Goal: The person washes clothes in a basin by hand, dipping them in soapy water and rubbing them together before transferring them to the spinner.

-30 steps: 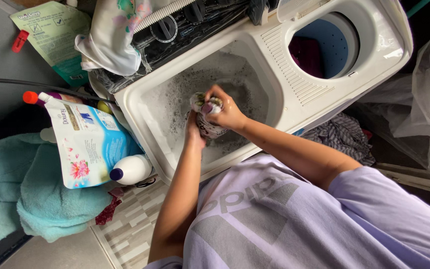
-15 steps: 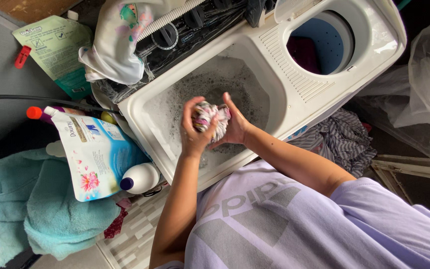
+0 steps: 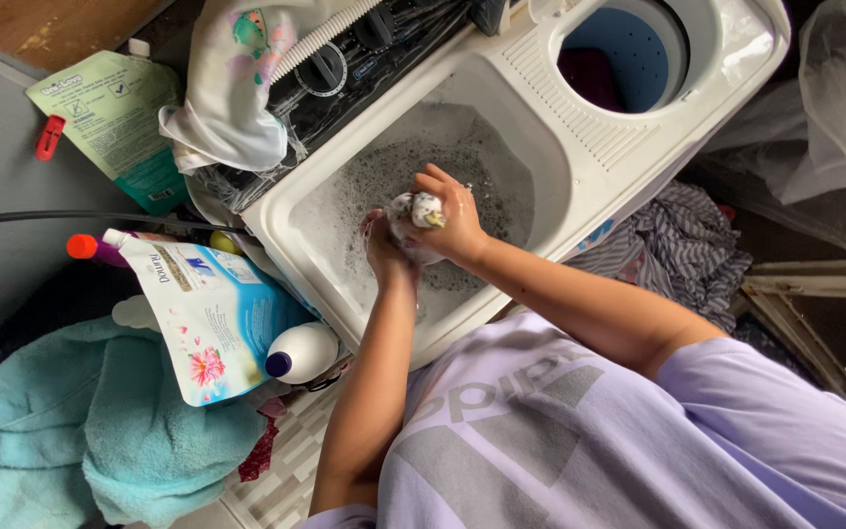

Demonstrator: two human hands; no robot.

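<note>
Hands meeting over the wash tub of a white twin-tub washing machine, gripping a small wet cloth. The cloth is pale with faint coloured print, wadded into a lump just above the grey suds; so bunched, it shows no clear long axis or direction. From left to right: a red clothes peg on the grey floor; a flat green refill pouch with a pale label, lying askew; a teal towel heaped below; a blue-and-white detergent pouch with a pink flower print, cap toward upper left; a white bottle with a dark cap. The left hand presses the cloth from below, fingers curled closed on it. The right hand wraps over the top, fingers clenched around the same cloth. Rightmost, the round spinner opening is blue inside.
</note>
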